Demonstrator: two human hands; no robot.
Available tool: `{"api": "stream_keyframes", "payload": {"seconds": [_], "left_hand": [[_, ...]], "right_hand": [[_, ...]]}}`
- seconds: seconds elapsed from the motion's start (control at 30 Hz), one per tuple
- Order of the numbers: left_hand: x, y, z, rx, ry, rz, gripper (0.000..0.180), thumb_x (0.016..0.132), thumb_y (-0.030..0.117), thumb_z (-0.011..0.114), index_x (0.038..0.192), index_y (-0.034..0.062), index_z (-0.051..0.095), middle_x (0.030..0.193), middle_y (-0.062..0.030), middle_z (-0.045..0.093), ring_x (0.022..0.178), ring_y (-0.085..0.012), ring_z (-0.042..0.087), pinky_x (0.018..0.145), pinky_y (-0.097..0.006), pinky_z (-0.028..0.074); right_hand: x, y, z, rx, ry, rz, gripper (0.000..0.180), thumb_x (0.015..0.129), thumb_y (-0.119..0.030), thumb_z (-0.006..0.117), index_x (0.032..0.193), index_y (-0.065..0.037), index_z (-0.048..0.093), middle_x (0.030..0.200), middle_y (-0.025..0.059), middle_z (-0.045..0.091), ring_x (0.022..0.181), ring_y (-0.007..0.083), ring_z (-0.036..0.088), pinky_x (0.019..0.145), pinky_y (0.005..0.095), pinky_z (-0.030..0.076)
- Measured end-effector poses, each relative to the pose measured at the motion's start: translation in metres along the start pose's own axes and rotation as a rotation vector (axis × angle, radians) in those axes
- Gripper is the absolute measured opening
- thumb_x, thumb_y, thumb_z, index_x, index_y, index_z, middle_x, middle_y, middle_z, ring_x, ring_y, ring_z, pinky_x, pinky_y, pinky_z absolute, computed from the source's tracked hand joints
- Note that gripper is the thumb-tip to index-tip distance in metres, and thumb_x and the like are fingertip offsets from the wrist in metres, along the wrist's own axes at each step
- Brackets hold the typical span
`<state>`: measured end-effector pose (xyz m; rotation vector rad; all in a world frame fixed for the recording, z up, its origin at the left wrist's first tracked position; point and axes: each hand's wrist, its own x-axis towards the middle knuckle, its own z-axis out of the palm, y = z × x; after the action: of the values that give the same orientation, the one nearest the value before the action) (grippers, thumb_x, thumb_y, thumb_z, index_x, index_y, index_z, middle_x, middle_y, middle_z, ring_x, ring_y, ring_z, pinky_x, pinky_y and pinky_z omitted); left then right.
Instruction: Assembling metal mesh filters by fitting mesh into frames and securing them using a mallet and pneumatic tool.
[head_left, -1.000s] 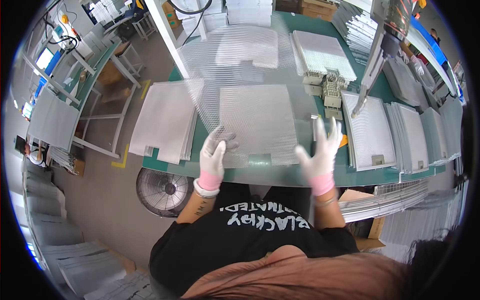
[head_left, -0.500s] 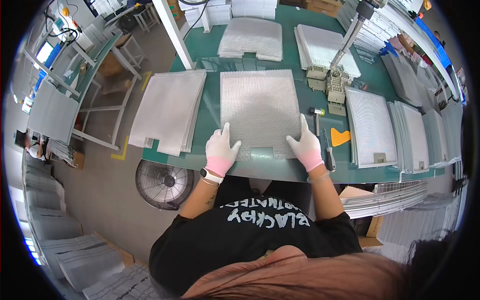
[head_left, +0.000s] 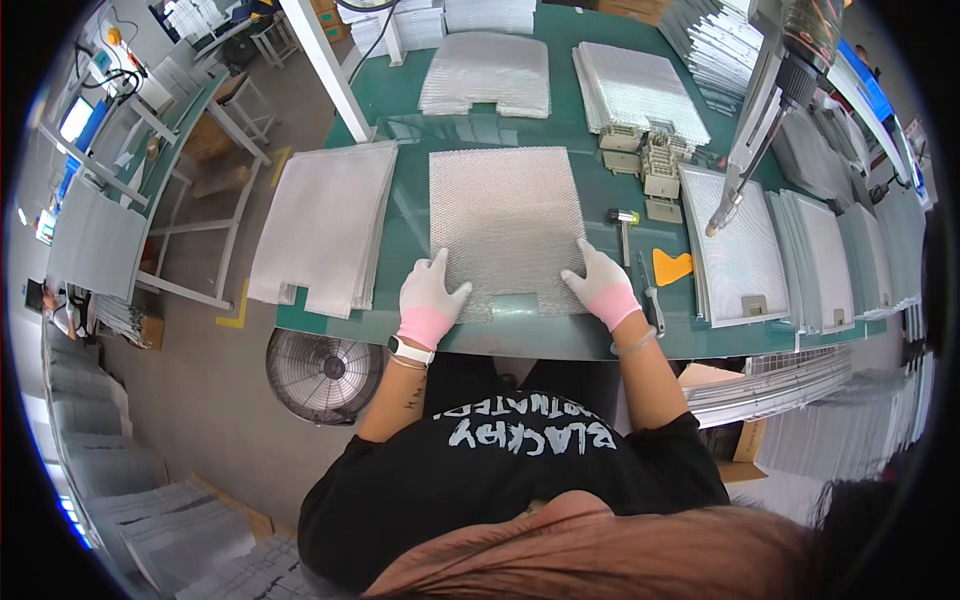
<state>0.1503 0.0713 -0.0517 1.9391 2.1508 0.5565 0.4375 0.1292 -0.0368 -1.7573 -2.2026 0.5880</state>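
Note:
A silvery wire mesh sheet [head_left: 508, 215] with a rectangular notch in its near edge lies flat on the green table in front of me. My left hand [head_left: 432, 295], in a white glove with a pink cuff, grips its left edge near the close corner, thumb laid inward over the mesh. On the opposite edge my right hand [head_left: 600, 283], gloved alike, holds the sheet the same way. The undersides of both hands are hidden. Right of my right hand lie a small hammer [head_left: 625, 235], a screwdriver-like tool with a dark handle [head_left: 655, 310] and an orange scraper [head_left: 671, 266].
Stacks of mesh sheets stand left [head_left: 322, 225], at the back [head_left: 487, 72] and back right [head_left: 640, 92]. Framed mesh panels [head_left: 738, 245] lie on the right, below a hanging power tool [head_left: 755, 140]. Beige plastic pieces [head_left: 660, 165] sit behind the hammer. A floor fan [head_left: 325, 372] stands left below the table edge.
The mesh sheet has shifted slightly nearer to me, with both hands still at its edges. The hanging tool now appears farther right and lower, over the framed panels. The whole view has shifted a little.

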Motion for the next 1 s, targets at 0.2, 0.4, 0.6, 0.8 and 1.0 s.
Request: {"api": "stream_keyframes", "payload": {"seconds": [0.2, 0.4, 0.6, 0.8, 1.0], "left_hand": [[0.008, 0.007, -0.019, 0.127, -0.018, -0.009, 0.080, 0.071, 0.042, 0.078, 0.142, 0.0235, 0.045, 0.139, -0.0185, 0.042, 0.131, -0.0378, 0.038, 0.105, -0.051, 0.034], [-0.003, -0.005, -0.010, 0.213, -0.184, 0.286, 0.063, 0.077, 0.039, 0.073, 0.134, 0.0236, 0.053, 0.150, -0.0165, 0.033, 0.140, -0.0421, 0.023, 0.114, -0.061, 0.013], [-0.065, 0.021, -0.037, 0.170, 0.089, 0.331, 0.061, 0.073, 0.034, 0.075, 0.128, 0.0147, 0.056, 0.142, -0.0188, 0.039, 0.136, -0.0429, 0.029, 0.112, -0.062, 0.016], [-0.132, -0.006, 0.012, -1.085, -0.554, 0.629, 0.019, 0.090, 0.015, 0.062, 0.105, 0.0023, 0.064, 0.106, -0.0070, 0.068, 0.097, -0.0230, 0.065, 0.083, -0.034, 0.050], [-0.130, -0.003, 0.073, -1.962, -0.714, -0.674, 0.044, 0.100, 0.036, 0.051, 0.128, 0.0036, 0.043, 0.128, -0.0116, 0.049, 0.112, -0.0240, 0.054, 0.094, -0.041, 0.047]], "right_hand": [[0.025, 0.022, -0.034, -0.173, -0.054, -0.126, 0.041, 0.086, -0.045, 0.056, 0.109, -0.012, 0.067, 0.101, 0.0151, 0.067, 0.098, 0.0346, 0.063, 0.086, 0.0429, 0.050], [0.074, 0.127, -0.059, -0.316, 0.200, 0.399, 0.045, 0.082, -0.031, 0.061, 0.122, -0.011, 0.057, 0.129, 0.0203, 0.050, 0.111, 0.0407, 0.058, 0.094, 0.0464, 0.049], [0.049, 0.099, -0.076, -0.384, 0.132, 0.278, 0.042, 0.079, -0.038, 0.067, 0.112, -0.013, 0.061, 0.121, 0.0189, 0.053, 0.111, 0.0398, 0.056, 0.094, 0.0473, 0.048], [0.038, 0.107, -0.060, -0.541, 0.139, 0.046, 0.033, 0.088, -0.036, 0.062, 0.102, -0.006, 0.057, 0.109, 0.0195, 0.058, 0.102, 0.0375, 0.059, 0.085, 0.0464, 0.051], [0.047, 0.121, -0.069, -0.578, 0.241, 0.198, 0.011, 0.091, -0.006, 0.049, 0.101, -0.002, 0.050, 0.089, 0.0191, 0.067, 0.085, 0.0366, 0.068, 0.074, 0.0449, 0.055]]}}
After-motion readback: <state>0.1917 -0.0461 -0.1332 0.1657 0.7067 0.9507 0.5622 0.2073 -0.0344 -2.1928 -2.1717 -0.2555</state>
